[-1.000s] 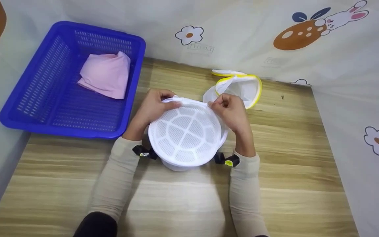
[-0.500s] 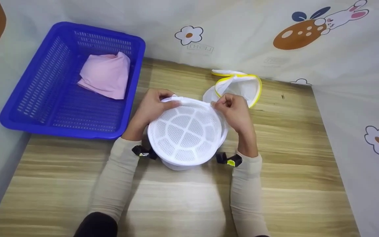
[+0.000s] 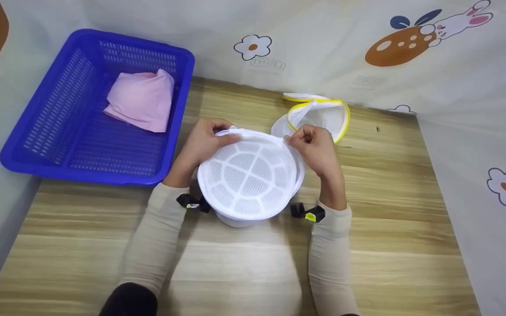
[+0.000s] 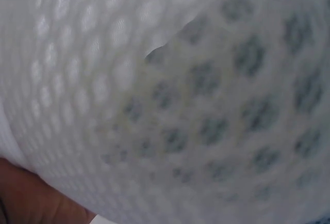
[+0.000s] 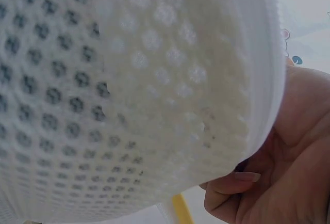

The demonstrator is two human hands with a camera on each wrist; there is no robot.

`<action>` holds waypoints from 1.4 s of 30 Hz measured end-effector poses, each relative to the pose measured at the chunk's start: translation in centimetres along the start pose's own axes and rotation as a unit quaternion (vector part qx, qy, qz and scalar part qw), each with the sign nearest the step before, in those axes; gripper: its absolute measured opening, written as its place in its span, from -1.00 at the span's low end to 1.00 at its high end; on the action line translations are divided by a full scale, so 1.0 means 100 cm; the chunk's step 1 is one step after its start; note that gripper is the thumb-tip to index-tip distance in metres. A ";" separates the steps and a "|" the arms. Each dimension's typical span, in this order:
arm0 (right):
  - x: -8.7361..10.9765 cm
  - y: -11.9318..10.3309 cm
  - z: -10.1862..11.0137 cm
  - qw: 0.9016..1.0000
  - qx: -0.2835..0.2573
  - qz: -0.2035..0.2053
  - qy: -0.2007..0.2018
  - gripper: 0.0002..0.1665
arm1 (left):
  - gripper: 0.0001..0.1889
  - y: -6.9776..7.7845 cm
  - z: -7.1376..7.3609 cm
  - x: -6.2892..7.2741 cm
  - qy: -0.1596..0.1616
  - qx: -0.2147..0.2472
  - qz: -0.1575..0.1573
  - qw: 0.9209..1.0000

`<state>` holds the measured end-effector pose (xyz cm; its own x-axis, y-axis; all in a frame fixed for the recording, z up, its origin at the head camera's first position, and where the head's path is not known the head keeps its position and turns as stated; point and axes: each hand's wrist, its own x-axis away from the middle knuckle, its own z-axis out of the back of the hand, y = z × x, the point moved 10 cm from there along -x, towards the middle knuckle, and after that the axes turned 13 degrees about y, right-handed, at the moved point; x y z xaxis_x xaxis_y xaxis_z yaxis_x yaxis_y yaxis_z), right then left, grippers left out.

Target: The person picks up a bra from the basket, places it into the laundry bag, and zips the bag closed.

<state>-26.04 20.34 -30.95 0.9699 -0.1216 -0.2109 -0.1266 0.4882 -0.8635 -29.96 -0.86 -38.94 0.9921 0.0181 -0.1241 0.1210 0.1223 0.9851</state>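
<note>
A round white mesh laundry bag [image 3: 248,180] with a spoked pattern on its top stands in the middle of the table in the head view. My left hand [image 3: 209,138] pinches its zipped rim at the back left, thumb on top. At the back right of the same rim, my right hand [image 3: 314,147] pinches the zipper edge between thumb and curled forefinger; whatever small part sits inside that pinch is hidden. White mesh fills most of the left wrist view. In the right wrist view the zipper band [image 5: 265,69] curves down to my right fingers [image 5: 232,182].
A second white mesh bag with yellow trim [image 3: 345,120] lies with its lid raised behind my right hand. To the left stands a blue plastic basket [image 3: 11,162] holding a folded pink cloth [image 3: 141,101]. A printed curtain [image 3: 314,39] borders the wooden table [image 3: 389,219].
My right hand has slid slightly to the right along the bag's zipped rim, mostly in the first half second. The left hand keeps its place, and the bag stays nearly still.
</note>
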 end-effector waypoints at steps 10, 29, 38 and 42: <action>-0.012 0.040 0.003 1.000 -0.005 -0.017 0.005 -0.81 | -0.81 -0.001 0.001 -0.001 0.001 0.013 0.005 1.000; -0.015 0.044 -0.002 0.999 -0.020 -0.030 0.004 -0.82 | -0.70 0.003 0.004 0.000 0.026 -0.019 0.006 0.999; -0.018 0.043 -0.010 0.999 -0.051 0.019 0.002 -0.79 | -0.54 0.015 -0.006 0.006 -0.010 -0.108 -0.065 0.992; -0.018 0.042 -0.012 0.999 -0.046 0.023 0.000 -0.80 | -0.75 0.022 -0.010 0.008 -0.016 -0.132 -0.101 0.986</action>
<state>-28.61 21.57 -34.76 0.9627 -0.1012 -0.2510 -0.1891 0.4117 -0.8915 -28.90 0.45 -36.98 0.9500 -0.0643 -0.3056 0.3068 0.3748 0.8749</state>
